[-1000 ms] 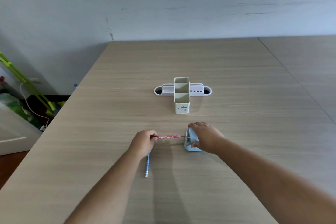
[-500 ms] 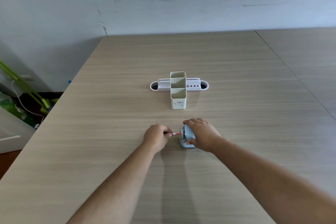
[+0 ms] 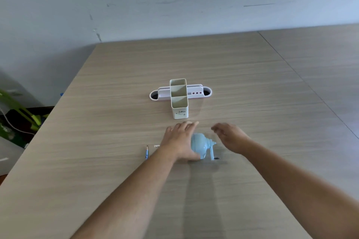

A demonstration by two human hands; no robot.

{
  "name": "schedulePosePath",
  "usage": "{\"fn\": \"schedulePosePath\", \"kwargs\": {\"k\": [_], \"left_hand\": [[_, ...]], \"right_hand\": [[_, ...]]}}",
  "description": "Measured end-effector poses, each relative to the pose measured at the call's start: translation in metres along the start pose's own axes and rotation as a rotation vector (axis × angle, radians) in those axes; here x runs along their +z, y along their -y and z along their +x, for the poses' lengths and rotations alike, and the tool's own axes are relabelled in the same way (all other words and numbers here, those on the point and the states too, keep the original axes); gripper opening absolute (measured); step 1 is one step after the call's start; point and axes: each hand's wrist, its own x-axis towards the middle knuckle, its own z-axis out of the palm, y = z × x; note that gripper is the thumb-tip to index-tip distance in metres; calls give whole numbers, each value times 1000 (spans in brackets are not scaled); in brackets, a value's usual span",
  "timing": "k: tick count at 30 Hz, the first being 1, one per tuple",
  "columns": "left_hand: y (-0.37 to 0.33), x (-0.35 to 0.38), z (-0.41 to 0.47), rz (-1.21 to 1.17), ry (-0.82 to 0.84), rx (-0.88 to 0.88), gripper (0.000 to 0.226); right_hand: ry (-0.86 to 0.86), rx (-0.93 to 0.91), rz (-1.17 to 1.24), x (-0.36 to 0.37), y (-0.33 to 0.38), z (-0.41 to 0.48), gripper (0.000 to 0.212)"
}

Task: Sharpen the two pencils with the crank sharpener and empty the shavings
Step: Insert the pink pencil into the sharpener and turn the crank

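Note:
The light blue crank sharpener (image 3: 202,146) stands on the wooden table (image 3: 116,161), its crank (image 3: 212,153) pointing right. My left hand (image 3: 179,139) lies over its left side with fingers stretched out and blurred, thumb at the near base. It hides most of the pink pencil; only a pale end (image 3: 157,146) shows left of the hand. My right hand (image 3: 229,137) hovers open just right of the sharpener, above the crank, touching nothing. The blue pencil (image 3: 147,152) lies on the table left of my left forearm.
A white desk organiser (image 3: 179,99) with upright square compartments and a flat pink-white tray stands just beyond my hands. The table's left edge drops to a floor with green clutter (image 3: 17,120). A wall runs along the back.
My left hand let go of the pink pencil and moved right onto the sharpener. My right hand came off the sharpener body and opened to its right. The camera tilted, bringing the blue pencil back into view.

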Motion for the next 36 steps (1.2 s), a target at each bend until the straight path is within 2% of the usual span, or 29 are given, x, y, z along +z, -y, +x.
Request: {"fn": "schedulePosePath", "kwargs": {"k": [3, 6, 8, 11, 14, 17, 21, 24, 27, 29, 31, 33, 36], "left_hand": [[-22, 9, 14, 85, 42, 19, 103], [-31, 18, 22, 107, 50, -43, 78], [-32, 22, 22, 85, 15, -75, 66], [-33, 26, 22, 78, -23, -78, 61], [-31, 26, 22, 83, -35, -52, 61], [-30, 27, 23, 106, -23, -27, 68], [-31, 30, 24, 56, -32, -66, 63], [-31, 31, 25, 30, -38, -95, 62], [-31, 30, 25, 50, -31, -87, 65], [-30, 29, 24, 74, -34, -57, 63], [-30, 29, 23, 88, -39, -26, 60], [-30, 29, 23, 68, -43, -29, 58], [-32, 29, 23, 46, -52, -75, 59]], "right_hand": [[205, 80, -2, 16, -11, -15, 29], [336, 106, 68, 32, -14, -25, 29], [366, 70, 55, 27, -12, -30, 35], [472, -31, -63, -5, -4, -25, 28], [355, -120, -148, -26, 4, 0, 21], [230, -114, -229, -16, -1, 29, 24], [207, -62, -349, 20, -21, 34, 26], [211, -103, -463, 42, -28, 0, 27], [266, -216, -475, 26, -24, -32, 24], [202, -251, -408, 3, -18, -28, 26], [99, -227, -393, -12, -12, -2, 27], [66, -174, -467, -6, -11, 23, 27], [169, -87, -580, 27, -17, 22, 25]]}}
